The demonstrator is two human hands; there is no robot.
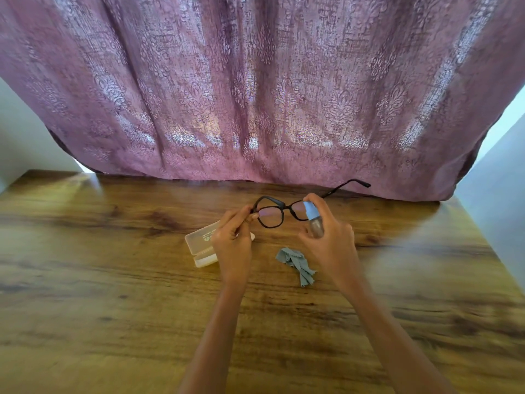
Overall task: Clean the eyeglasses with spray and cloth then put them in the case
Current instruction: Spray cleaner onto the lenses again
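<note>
Black-framed eyeglasses (279, 206) hang above the wooden table (113, 280), temples unfolded, one temple pointing toward the curtain. My left hand (233, 240) pinches the frame at its left hinge. My right hand (326, 237) grips a small spray bottle (314, 220) with a blue cap, one finger on top of the cap, close to the right lens. A crumpled grey cloth (297, 264) lies on the table between my wrists. The pale translucent case (200, 243) rests shut under my left hand, partly hidden by it.
A purple patterned curtain (255, 95) hangs along the table's far edge. Pale walls (494, 194) flank the table on both sides. Bare wood stretches left, right and toward me.
</note>
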